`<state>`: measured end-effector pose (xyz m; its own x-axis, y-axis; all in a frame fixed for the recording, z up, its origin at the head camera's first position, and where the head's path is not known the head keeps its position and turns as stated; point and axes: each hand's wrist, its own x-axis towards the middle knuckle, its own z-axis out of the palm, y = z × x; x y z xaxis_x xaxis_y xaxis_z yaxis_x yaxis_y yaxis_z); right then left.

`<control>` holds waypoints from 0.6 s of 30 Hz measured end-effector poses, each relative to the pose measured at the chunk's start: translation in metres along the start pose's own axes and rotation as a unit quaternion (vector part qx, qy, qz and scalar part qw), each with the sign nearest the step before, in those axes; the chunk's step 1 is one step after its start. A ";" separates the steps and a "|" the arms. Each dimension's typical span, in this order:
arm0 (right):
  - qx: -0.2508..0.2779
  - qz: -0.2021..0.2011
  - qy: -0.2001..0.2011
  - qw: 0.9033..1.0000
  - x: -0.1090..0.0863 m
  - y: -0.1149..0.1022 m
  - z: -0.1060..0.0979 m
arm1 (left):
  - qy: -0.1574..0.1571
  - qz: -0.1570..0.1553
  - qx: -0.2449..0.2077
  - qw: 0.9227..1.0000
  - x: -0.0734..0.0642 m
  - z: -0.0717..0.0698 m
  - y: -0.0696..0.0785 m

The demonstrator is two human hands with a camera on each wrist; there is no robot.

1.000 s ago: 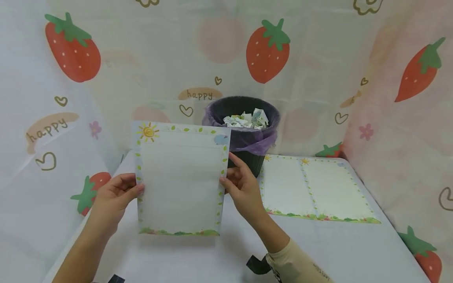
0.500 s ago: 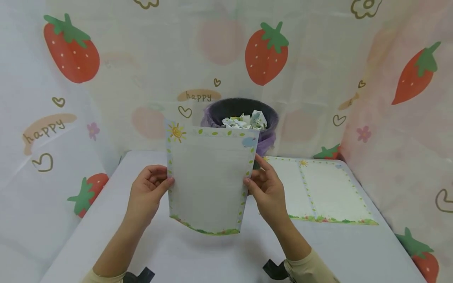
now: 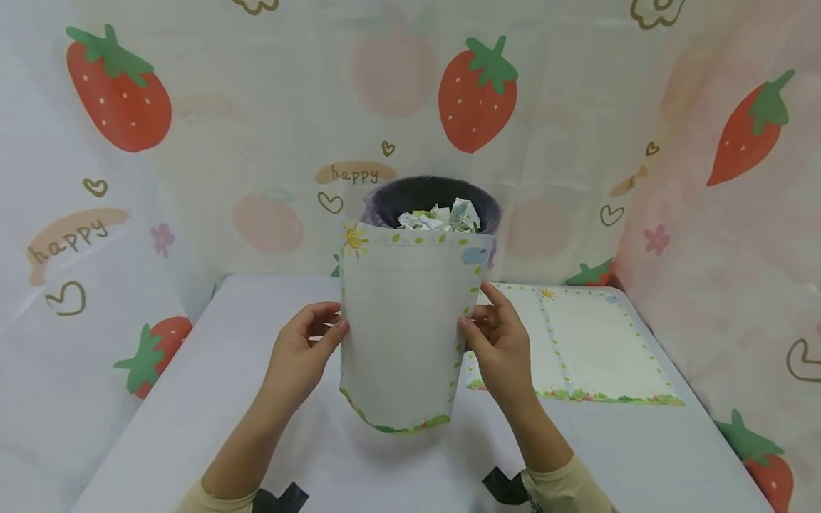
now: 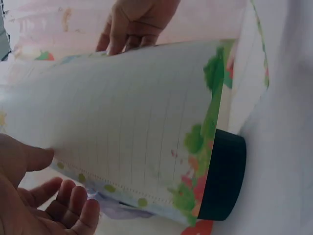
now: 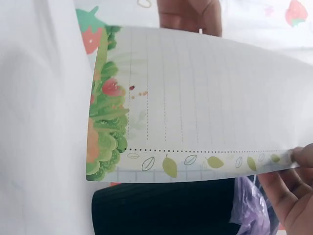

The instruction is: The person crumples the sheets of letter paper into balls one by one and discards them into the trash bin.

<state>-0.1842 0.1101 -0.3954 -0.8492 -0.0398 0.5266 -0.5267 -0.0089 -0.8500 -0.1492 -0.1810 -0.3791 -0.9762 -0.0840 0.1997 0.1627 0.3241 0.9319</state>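
A lined sheet of paper (image 3: 404, 328) with a sun, leaves and a flowery lower border is held up above the table, bowed toward me. At its left edge my left hand (image 3: 306, 345) pinches it between thumb and fingers. My right hand (image 3: 500, 345) pinches the opposite edge at about the same height. Behind the sheet stands a dark trash can (image 3: 417, 191) lined with a purple bag (image 5: 249, 203); crumpled paper (image 3: 442, 216) shows inside. In the right wrist view the paper's printed lines and leaf border (image 5: 210, 161) show up close. The sheet hides most of the can.
More bordered sheets (image 3: 603, 342) lie flat on the white table (image 3: 641, 456) at the right, side by side. A strawberry-printed curtain (image 3: 282, 121) encloses the back and both sides. Dark straps (image 3: 507, 488) sit at the wrists.
Both hands have carried the sheet to the right, in front of the trash can. They have come closer together, and the flat sheet now bows, its lower edge curving.
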 end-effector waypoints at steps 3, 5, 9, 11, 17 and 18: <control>-0.011 -0.001 0.007 1.000 0.000 0.000 -0.001 | 0.002 -0.025 -0.004 1.000 -0.001 0.005 0.003; -0.017 0.000 0.009 1.000 0.000 0.001 -0.001 | -0.010 -0.032 -0.026 0.999 -0.002 0.009 0.005; -0.032 0.000 0.010 0.999 0.000 0.002 -0.001 | -0.062 -0.028 -0.088 0.994 -0.003 0.015 0.008; -0.041 0.002 0.010 0.999 0.000 0.002 0.000 | -0.086 -0.028 -0.118 0.989 -0.005 0.018 0.009; -0.068 0.016 -0.001 0.998 -0.002 -0.002 0.002 | -0.099 -0.009 -0.199 0.975 -0.011 0.028 0.016; -0.072 0.013 -0.005 0.997 -0.002 -0.002 0.002 | -0.095 -0.004 -0.213 0.972 -0.011 0.029 0.016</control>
<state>-0.1811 0.1078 -0.3945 -0.8630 -0.0480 0.5028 -0.5044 0.1354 -0.8528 -0.1402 -0.1470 -0.3750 -0.9799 0.1042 0.1701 0.1600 -0.0986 0.9822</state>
